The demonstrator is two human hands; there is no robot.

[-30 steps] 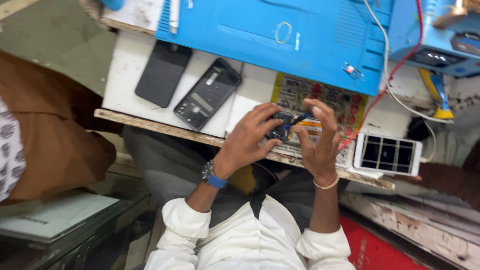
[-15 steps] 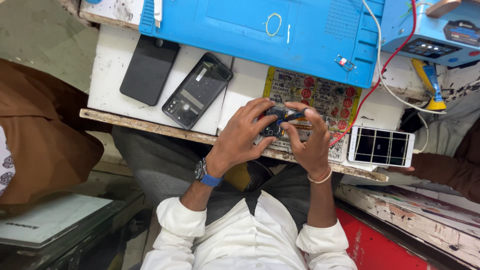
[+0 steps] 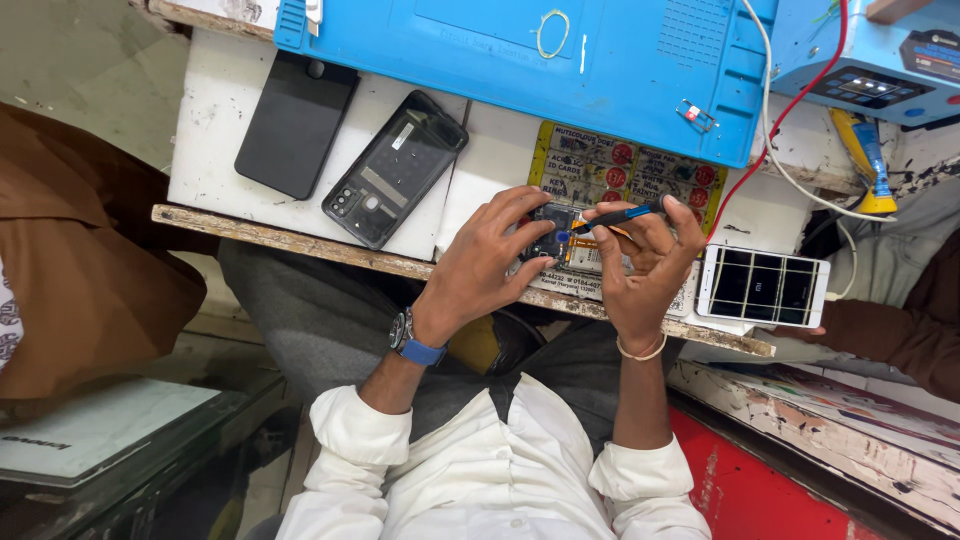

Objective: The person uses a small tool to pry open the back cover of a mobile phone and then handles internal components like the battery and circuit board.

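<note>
At the counter [image 3: 300, 215] edge, the left hand [image 3: 480, 265] pinches a small dark part [image 3: 550, 240] while the right hand [image 3: 645, 265] grips a blue screwdriver [image 3: 612, 216].

1. Blue work mat [image 3: 520, 60], at 12 o'clock: showing as matt, rubbery.
2. Open phone back [image 3: 395, 170]: showing glossy black plastic.
3. Table edge [image 3: 300, 240]: showing rough, chipped wood.
4. White phone [image 3: 763, 287], at 3 o'clock: gleaming, glassy.
5. Sleeves [image 3: 500, 470], at 6 o'clock: lying as soft white cloth.

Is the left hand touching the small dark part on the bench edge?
Touching. The head view shows the left hand with its fingertips pressed on the small dark part, while the right hand holds a blue-tipped tool against it.
</note>
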